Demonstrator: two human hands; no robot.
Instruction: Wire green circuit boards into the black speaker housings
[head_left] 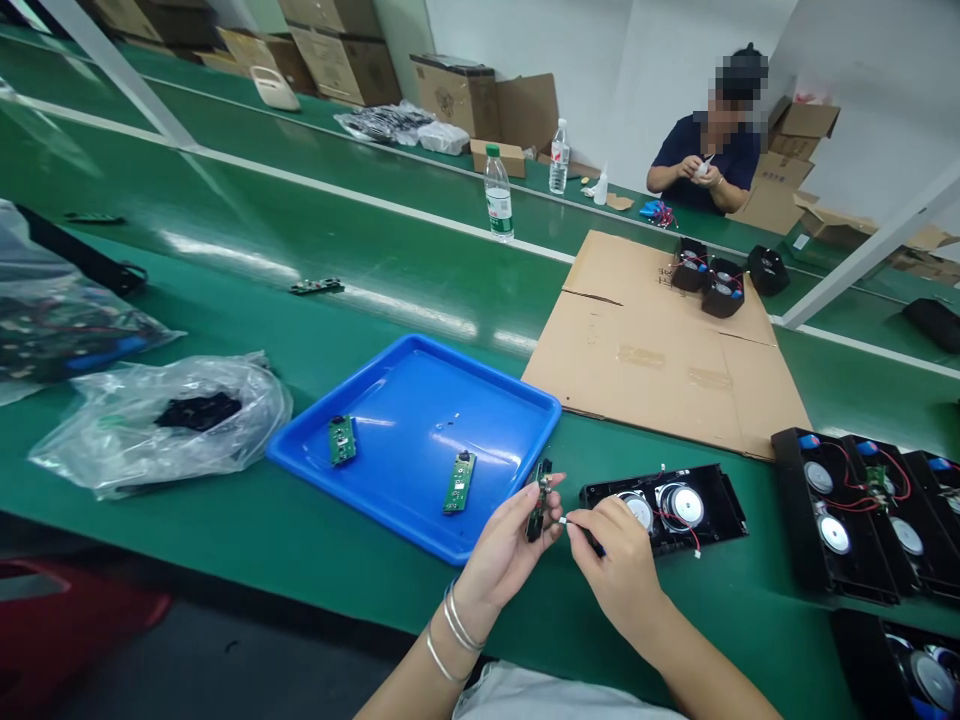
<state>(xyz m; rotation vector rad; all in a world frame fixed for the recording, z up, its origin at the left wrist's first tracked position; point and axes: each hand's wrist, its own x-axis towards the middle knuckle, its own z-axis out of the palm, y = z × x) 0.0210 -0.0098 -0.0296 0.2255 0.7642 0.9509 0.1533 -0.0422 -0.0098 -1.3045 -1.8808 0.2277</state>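
Note:
My left hand (pixel 501 537) is closed around a green circuit board (pixel 538 502), held up on edge over the right corner of the blue tray (pixel 360 505). Close beside the board, my right hand (pixel 616 555) pinches a small white connector (pixel 564 521); whether the two touch I cannot tell. Behind my right hand lies a black speaker housing (pixel 720 505) with two round speakers, partly covered by the fingers. From it a red wire with a loose white plug (pixel 697 553) trails out. Inside the tray lie two more circuit boards, one left (pixel 342 440) and one nearer (pixel 459 484).
Several black speaker housings (pixel 806 530) stand at the right. Flattened cardboard (pixel 637 340) lies beyond the tray, with speaker boxes (pixel 722 288) on it. Plastic bags (pixel 247 425) are at the left. A bottle (pixel 498 195) stands farther back. Across the bench another person (pixel 705 160) handles something white.

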